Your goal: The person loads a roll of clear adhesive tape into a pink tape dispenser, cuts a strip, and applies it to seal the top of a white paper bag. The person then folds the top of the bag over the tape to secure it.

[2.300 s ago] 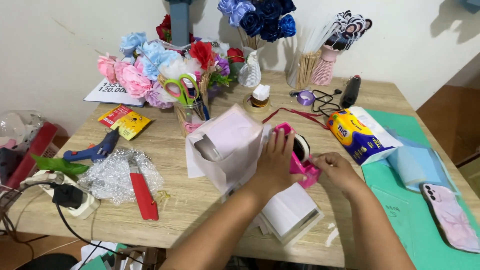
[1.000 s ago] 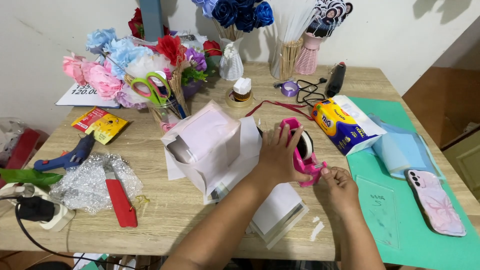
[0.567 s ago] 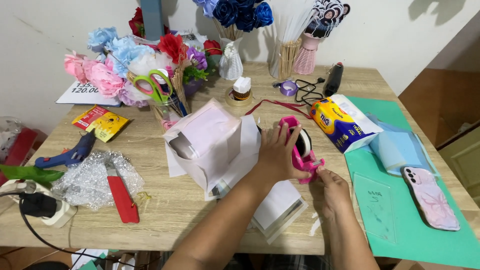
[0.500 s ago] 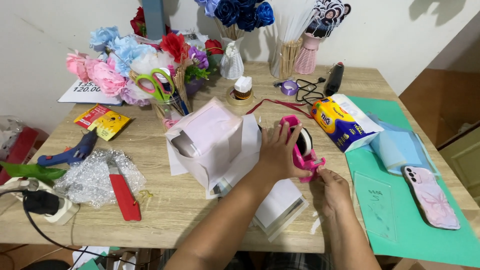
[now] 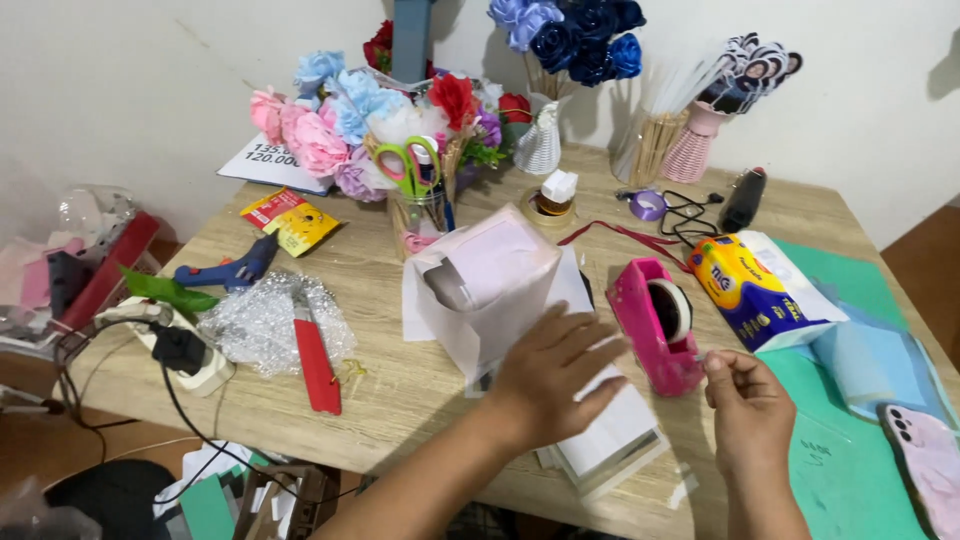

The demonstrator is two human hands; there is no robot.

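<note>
My left hand [image 5: 555, 372] lies flat, fingers spread, on the white paper [image 5: 612, 432] beside a box wrapped in pale pink paper [image 5: 492, 275] at the table's middle. My right hand [image 5: 748, 402] is just right of it, thumb and fingertips pinched on a small strip of clear tape [image 5: 706, 357]. A pink tape dispenser [image 5: 648, 318] with a roll in it stands between the box and my right hand, touched by neither hand.
A yellow tissue pack [image 5: 748, 288], green mat [image 5: 845, 455] and phone [image 5: 925, 462] lie at the right. Bubble wrap [image 5: 258, 318], a red cutter [image 5: 316, 362], a blue glue gun [image 5: 226, 272] and a power strip [image 5: 185, 352] lie at the left. Paper flowers [image 5: 330, 120], a cup with scissors [image 5: 412, 170] and a glue bottle [image 5: 553, 196] stand behind.
My left hand has come off the tape dispenser and settled on the white paper. My right hand has drawn back from the dispenser with a strip of tape.
</note>
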